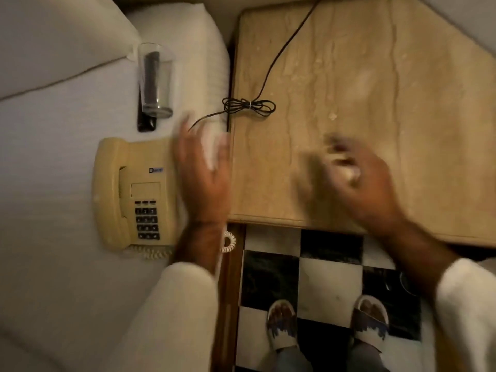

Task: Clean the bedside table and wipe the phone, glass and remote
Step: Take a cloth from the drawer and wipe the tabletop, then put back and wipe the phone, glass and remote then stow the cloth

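Note:
The beige marble bedside table [375,76] fills the upper right, bare apart from a black cord [249,106] bundled at its left edge. My right hand [357,181] is blurred over the table's front part, closed on a pale cloth [341,162]. My left hand [204,170] rests with fingers spread on the bed edge, just right of the cream phone [134,191]. The clear glass [155,79] stands on the white bed above the phone, and the black remote [147,118] lies under and behind it.
White bedding [53,157] and a pillow [53,41] take up the left side. Below the table is a black and white checkered floor [330,280] with my two feet in slippers [281,326]. The phone's coiled cord [228,241] hangs off the bed edge.

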Available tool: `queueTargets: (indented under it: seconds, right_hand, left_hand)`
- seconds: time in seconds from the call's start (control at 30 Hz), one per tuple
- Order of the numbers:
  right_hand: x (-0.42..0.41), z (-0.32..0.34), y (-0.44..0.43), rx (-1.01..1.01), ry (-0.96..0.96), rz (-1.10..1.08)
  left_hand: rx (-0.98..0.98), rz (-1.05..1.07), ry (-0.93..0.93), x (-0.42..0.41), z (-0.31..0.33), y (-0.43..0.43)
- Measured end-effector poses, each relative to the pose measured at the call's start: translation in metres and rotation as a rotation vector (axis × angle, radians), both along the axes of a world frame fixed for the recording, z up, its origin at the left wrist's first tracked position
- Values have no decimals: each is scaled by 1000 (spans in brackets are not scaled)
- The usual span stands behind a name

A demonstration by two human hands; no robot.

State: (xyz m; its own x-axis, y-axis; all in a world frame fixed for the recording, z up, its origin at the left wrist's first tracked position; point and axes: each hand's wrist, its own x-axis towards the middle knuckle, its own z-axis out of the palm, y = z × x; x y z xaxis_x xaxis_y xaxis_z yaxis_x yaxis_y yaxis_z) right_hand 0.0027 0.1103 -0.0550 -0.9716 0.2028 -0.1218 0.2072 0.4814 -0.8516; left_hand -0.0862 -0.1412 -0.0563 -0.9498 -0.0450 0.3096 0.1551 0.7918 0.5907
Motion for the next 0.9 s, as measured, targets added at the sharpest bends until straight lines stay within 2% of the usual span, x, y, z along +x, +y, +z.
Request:
queueTargets:
  seconds: [0.03, 0.07, 0.13, 0.2, 0.23, 0.3, 0.37, 0.53, 0.73, 0.83, 0.9]
  right_hand:
    - [-12, 13, -48, -105, -45, 88]
    - [-19, 22, -85, -192, -109, 180]
    - [-39, 24, -154, -372, -220, 242]
    - [-50, 28, -202, -470, -328, 265]
    - [-54, 31, -219, -498, -363, 269]
    - [-58, 28, -241, -528, -399, 238]
    - [-60, 24, -248, -527, -437, 186]
    - [-44, 32, -218, -632, -498, 122]
    - [-11, 57, -97, -721, -415, -49]
    - [-24, 65, -37, -689, -333, -184]
    - [-45, 65, -5, -684, -282, -263]
  left_hand:
    - [-78, 88, 170, 2, 10, -40]
    - [-102, 183, 249, 4, 23, -85]
    - [-53, 467, 156, 1, 37, -160]
    - [-2, 639, -82, -4, 44, -212]
    - [24, 621, -228, -3, 43, -228]
    - [126, 447, -539, 6, 43, -240]
    - [209, 305, -714, 22, 44, -231]
    - [495, 222, -649, 47, 42, -190]
    - [517, 156, -576, 62, 52, -76]
    - [640, 37, -584, 33, 51, -3]
    - [656, -39, -596, 1, 44, 36]
